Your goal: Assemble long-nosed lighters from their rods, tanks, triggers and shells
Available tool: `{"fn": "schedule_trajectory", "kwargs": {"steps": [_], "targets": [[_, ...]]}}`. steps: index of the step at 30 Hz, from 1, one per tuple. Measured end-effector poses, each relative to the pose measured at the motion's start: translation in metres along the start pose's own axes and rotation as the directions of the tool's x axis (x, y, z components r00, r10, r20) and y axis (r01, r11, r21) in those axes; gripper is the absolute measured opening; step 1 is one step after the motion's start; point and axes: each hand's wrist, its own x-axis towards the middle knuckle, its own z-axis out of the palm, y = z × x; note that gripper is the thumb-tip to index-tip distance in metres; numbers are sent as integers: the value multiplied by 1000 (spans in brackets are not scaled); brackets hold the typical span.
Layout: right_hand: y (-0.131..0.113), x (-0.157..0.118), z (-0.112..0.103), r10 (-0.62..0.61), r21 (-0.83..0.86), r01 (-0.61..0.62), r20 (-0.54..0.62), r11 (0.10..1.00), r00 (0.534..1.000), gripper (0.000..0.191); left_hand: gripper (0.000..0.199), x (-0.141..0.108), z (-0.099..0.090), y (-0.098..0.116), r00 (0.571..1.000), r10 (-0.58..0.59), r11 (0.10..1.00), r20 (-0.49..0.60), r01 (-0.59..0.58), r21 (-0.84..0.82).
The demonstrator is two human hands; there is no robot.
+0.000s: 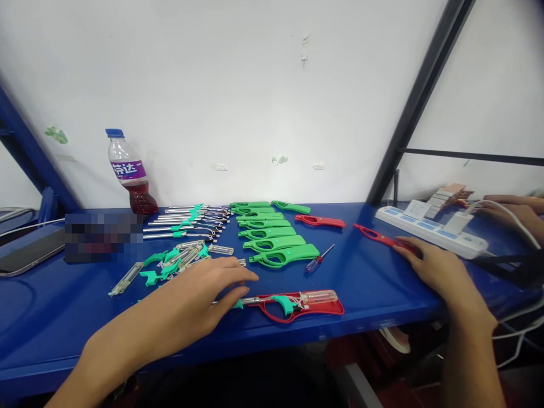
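My right hand [429,266] has its fingers on the near end of a red shell half [376,235] at the right, pinching it. My left hand [221,283] hovers by the metal rod of a red lighter shell [335,307] at the table's front edge, fingers apart; whether they touch the rod is unclear. That shell holds a green trigger [285,305] and a clear tank [318,297]. Another red shell half [321,221] lies farther back. Beside the row of green shells [293,254] is a small screwdriver [314,264].
Metal rods with wires [187,218], green triggers and clear tanks [187,258] lie left of centre. A drink bottle [130,170] stands by the wall. At right are a white power strip [433,231] and another person's hand [510,212].
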Motion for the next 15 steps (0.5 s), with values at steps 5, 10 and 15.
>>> {"fn": "schedule_trajectory", "kwargs": {"steps": [5,10,15], "targets": [[-5,-4,-4,12,15,-12,-4,1000,1000,42,28,-5,0,-7,999,2,1000,-35,-1,19],[-20,-12,-16,7,68,0,-94,998,996,45,31,-5,-4,-3,999,35,997,-34,-32,70],[-56,-43,-40,-68,417,135,-173,899,983,41,33,-4,-11,5,997,34,996,-76,-27,87]]}}
